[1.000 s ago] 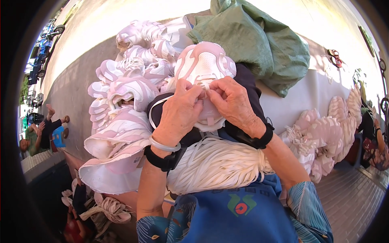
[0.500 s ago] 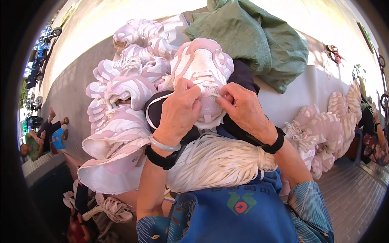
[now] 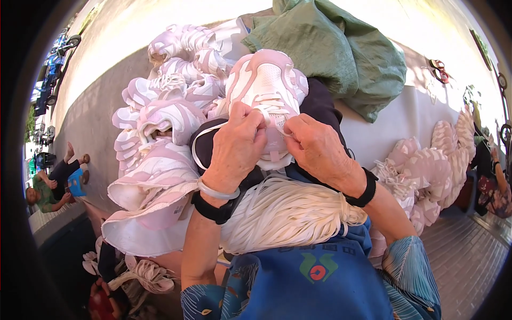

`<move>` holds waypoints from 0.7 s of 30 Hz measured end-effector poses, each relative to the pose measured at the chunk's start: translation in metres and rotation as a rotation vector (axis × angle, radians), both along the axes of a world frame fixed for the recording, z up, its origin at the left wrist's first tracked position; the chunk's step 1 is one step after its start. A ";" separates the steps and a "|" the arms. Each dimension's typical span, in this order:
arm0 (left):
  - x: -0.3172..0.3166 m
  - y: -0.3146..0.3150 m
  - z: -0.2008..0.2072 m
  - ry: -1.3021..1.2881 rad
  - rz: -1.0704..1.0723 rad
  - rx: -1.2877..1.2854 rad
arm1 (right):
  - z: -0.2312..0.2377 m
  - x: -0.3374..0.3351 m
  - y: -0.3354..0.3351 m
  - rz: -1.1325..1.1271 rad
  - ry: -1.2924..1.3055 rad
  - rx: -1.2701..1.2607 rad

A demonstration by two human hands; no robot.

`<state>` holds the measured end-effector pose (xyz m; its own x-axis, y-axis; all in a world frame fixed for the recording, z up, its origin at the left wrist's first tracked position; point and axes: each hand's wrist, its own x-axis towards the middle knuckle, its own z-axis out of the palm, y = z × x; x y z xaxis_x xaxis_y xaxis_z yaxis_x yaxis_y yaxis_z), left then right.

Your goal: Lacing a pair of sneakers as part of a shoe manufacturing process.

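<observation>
A pink and white shoe upper (image 3: 266, 80) rests over my lap, its tongue end toward me. White shoelace (image 3: 200, 141) runs through its upper eyelets and loops out left of my wrist. My left hand (image 3: 237, 141) is closed in a pinch on the lace at the left eyelet edge. Opposite it, my right hand (image 3: 317, 144) pinches at the right eyelet edge, where lace shows by the fingertips; the fingers partly hide it. A thick bundle of cream laces (image 3: 293, 210) lies across my lap, on the blue apron (image 3: 325, 282).
Several pink and white shoe uppers (image 3: 170, 120) are heaped on my left. More uppers (image 3: 426, 170) stand stacked at right on a pale surface. A green sack (image 3: 330, 53) lies beyond the shoe. Another person (image 3: 50, 189) sits at far left; a lace bundle (image 3: 149, 274) lies lower left.
My right hand has shifted slightly, its fingers curling in closer at the right eyelet edge. The left hand has hardly moved. The seated person at far left has moved an arm.
</observation>
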<state>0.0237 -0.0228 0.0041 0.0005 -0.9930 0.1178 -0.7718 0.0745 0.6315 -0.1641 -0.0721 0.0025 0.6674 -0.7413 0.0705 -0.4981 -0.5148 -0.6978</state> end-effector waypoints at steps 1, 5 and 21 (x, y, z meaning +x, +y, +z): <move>0.000 0.000 -0.001 0.010 -0.010 -0.001 | 0.001 0.001 0.002 0.003 0.001 0.001; 0.000 0.001 -0.002 0.022 -0.022 0.008 | 0.004 0.001 0.003 -0.035 0.052 -0.032; -0.007 0.003 -0.006 -0.049 0.031 -0.085 | 0.004 0.013 -0.021 -0.081 0.051 0.190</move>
<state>0.0172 -0.0194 -0.0023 0.0232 -0.9791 0.2022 -0.8043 0.1018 0.5855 -0.1507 -0.0931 0.0062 0.6043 -0.7895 -0.1076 -0.5695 -0.3335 -0.7513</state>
